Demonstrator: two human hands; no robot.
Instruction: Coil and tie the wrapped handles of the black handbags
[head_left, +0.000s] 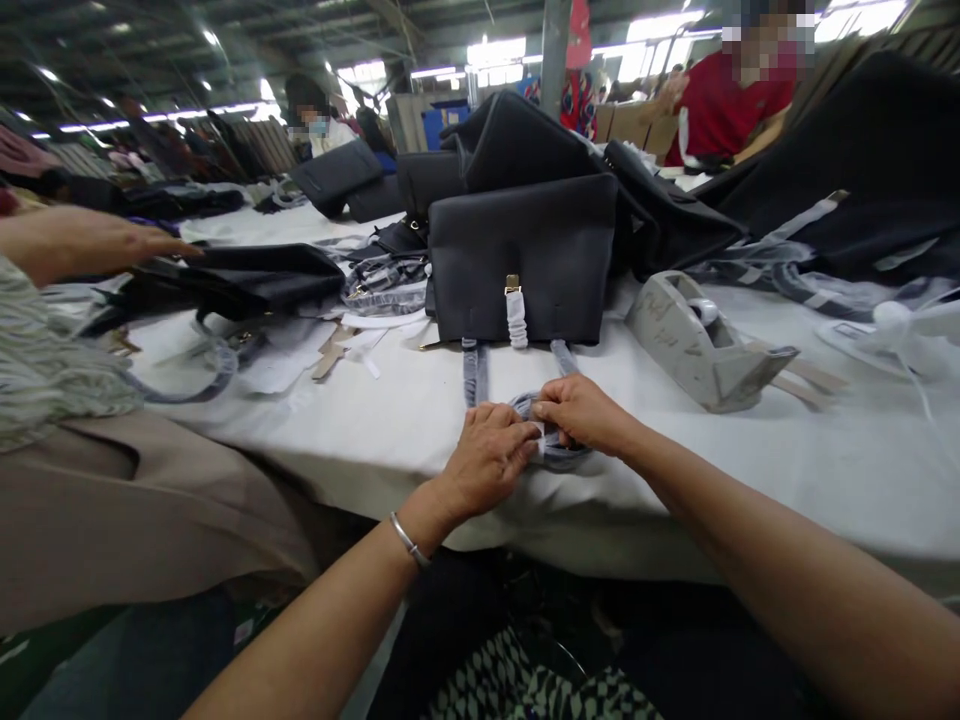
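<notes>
A black handbag (525,250) stands upright on the white-covered table, its gold clasp (512,285) facing me and a wrapped tab hanging below it. Straps in clear plastic wrap (471,375) run from under the bag toward me and end in a coiled strap (564,460). Around the left side of that coil my left hand (491,450) has its fingers curled, by a small white piece of tape. My right hand (581,412) pinches the coil from the other side. Fingers hide part of the strap.
Right of the bag sits a grey tape dispenser (686,340). More black bags (517,140) are piled behind. At left, a co-worker's arm (82,240) reaches over another black bag (255,275). A person in red (724,105) is across the table. Paper scraps (289,355) lie left.
</notes>
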